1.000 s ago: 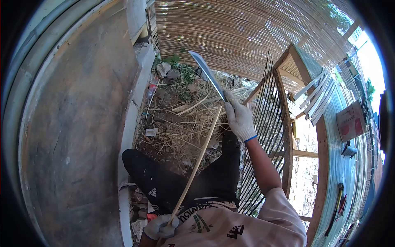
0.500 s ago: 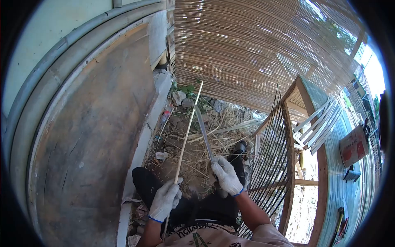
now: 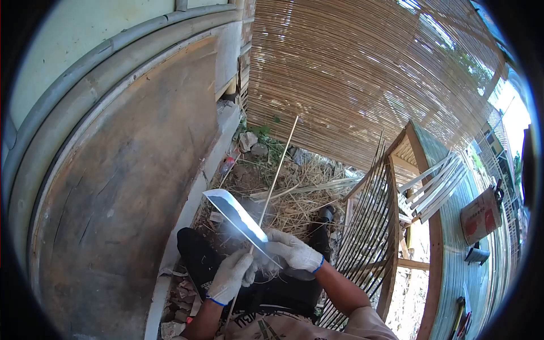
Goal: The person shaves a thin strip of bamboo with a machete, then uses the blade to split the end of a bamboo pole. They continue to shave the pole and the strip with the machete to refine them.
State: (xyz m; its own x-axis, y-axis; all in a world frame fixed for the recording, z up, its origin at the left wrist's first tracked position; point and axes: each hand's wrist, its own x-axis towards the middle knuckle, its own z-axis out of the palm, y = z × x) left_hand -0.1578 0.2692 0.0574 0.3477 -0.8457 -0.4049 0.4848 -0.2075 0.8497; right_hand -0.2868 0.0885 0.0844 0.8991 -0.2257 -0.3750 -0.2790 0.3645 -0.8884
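Observation:
My left hand (image 3: 229, 279), in a white work glove, is closed around a thin bamboo strip (image 3: 281, 160). The strip slants up and away toward the woven screen, and its lower end runs back past my wrist. My gloved right hand (image 3: 296, 250) grips a machete (image 3: 233, 214); its fingers cover the handle. The broad, shiny blade points up and left, crossing the strip just above my left hand. Both hands are close together over my lap.
Shavings and split bamboo (image 3: 297, 204) litter the ground ahead. A wooden panel (image 3: 130, 170) stands at the left, a bamboo screen (image 3: 351, 79) behind. On the right, a slatted frame (image 3: 368, 221) adjoins a bench holding bamboo strips (image 3: 439, 184) and a paint-stained can (image 3: 480, 215).
The machete has swung from pointing forward to pointing left, its flat side now showing, and crosses the strip. My right hand has moved down and left, close to my left hand.

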